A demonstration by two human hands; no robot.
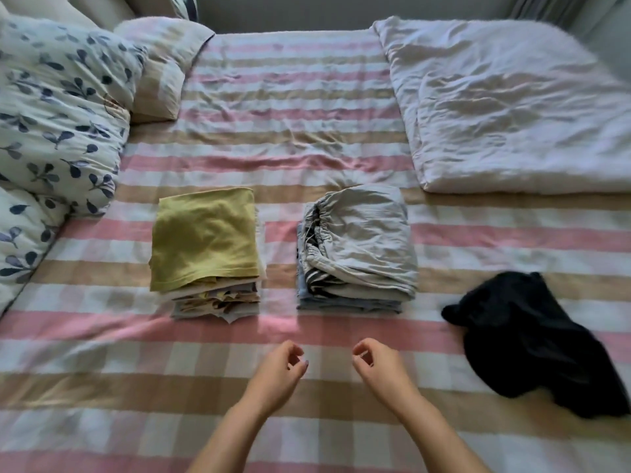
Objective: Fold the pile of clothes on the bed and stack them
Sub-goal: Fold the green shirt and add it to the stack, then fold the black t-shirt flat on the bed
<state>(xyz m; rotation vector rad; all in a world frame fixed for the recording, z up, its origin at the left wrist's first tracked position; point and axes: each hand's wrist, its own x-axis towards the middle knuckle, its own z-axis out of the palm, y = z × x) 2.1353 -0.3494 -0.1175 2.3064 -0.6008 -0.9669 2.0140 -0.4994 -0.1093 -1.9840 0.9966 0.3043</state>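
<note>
Clothes sit in two folded stacks near the middle of a bed (307, 148) spread with a pink, tan and white checked sheet. The left stack (206, 254) is topped by a yellow-green top, with pale and yellowish layers showing at its near edge. The right stack (356, 247), just beside it, is topped by grey drawstring trousers over a striped piece and blue cloth. One black garment (526, 339) lies unfolded and crumpled toward the bed's right edge, apart from both stacks. The left hand (278, 368) and right hand (377, 367) hover over the near part of the bed, each grip loosely curled and holding nothing. A leaf-print duvet (54, 107) is bunched along the left edge, a white quilt (512, 107) folded at the far right corner.
</note>
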